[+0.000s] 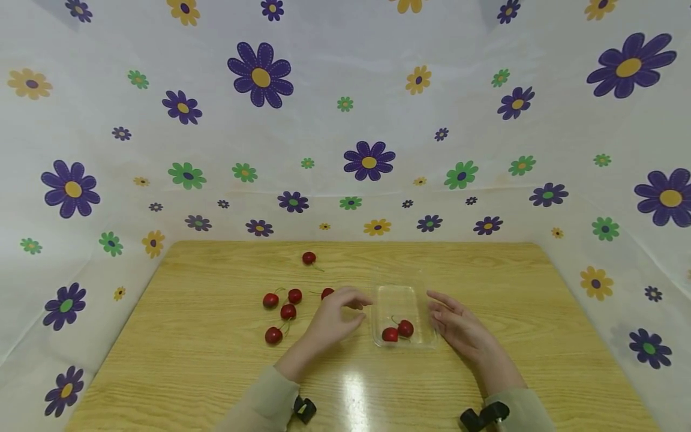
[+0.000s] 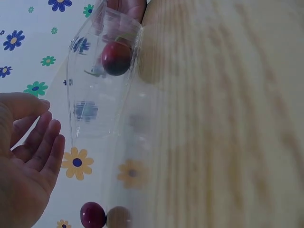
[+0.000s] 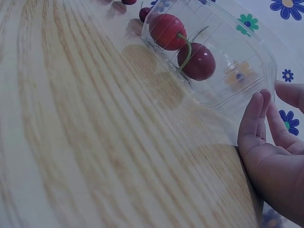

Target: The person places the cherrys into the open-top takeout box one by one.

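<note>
A clear plastic container [image 1: 396, 303] rests on the table with two cherries inside, a left cherry [image 1: 390, 335] and a right cherry [image 1: 405, 328] with its stem up. My left hand [image 1: 336, 315] hovers beside the container's left side, its fingers loosely bent and nothing between them; the left wrist view shows a gap between fingertips and plastic. On the opposite side, my right hand [image 1: 459, 327] has its relaxed fingers right at the container's wall, fingertips [image 3: 263, 97] at the corner in the right wrist view. Part of a cherry [image 1: 327, 293] shows behind my left hand.
Several loose cherries lie left of my left hand, among them a front cherry [image 1: 273, 335] and a middle cherry [image 1: 288, 311]. A lone cherry [image 1: 309, 258] lies near the back edge of the wooden table [image 1: 189, 360]. A flowered cloth [image 1: 324, 132] surrounds the table's back and sides.
</note>
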A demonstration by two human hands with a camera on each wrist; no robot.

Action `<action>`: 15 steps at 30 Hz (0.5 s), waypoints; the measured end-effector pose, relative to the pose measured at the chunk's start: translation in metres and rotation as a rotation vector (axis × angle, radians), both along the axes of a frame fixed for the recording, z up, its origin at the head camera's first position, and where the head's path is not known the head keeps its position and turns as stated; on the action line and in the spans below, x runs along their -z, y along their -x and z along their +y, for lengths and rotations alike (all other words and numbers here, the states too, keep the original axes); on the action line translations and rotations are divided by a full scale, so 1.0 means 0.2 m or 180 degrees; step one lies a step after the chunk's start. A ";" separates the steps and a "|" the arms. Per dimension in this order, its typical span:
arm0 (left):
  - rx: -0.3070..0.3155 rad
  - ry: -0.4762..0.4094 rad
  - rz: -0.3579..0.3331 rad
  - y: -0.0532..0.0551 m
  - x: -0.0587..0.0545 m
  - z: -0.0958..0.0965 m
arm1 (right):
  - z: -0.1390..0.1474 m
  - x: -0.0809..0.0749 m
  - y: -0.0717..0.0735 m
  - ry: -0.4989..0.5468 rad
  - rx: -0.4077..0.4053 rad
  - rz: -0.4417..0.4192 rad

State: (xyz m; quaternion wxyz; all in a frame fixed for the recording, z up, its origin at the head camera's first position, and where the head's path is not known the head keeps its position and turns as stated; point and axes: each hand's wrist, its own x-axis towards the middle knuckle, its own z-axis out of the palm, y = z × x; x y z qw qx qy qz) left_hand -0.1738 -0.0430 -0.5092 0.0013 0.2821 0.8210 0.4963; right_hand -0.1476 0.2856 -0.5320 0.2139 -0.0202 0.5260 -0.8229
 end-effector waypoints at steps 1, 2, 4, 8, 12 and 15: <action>-0.0034 0.0007 -0.0010 0.00 0.00 -0.01 | 0.00 0.00 0.00 0.0002 -0.0001 0.0007; -0.0062 0.0005 -0.0011 0.00 0.00 -0.02 | 0.00 0.00 0.00 -0.0009 0.0005 0.0008; -0.0115 0.0019 -0.0026 0.01 0.00 -0.04 | 0.00 0.00 0.00 -0.0020 0.0006 0.0015; -0.0221 0.0058 -0.0050 0.01 0.00 -0.08 | -0.01 0.00 0.01 0.0005 -0.0013 0.0010; -0.0303 0.0079 -0.0076 0.02 -0.01 -0.12 | 0.00 0.00 0.01 0.0074 -0.0043 0.0026; -0.0371 0.0108 -0.0003 0.03 -0.02 -0.14 | 0.00 0.00 0.01 0.0107 -0.0055 0.0038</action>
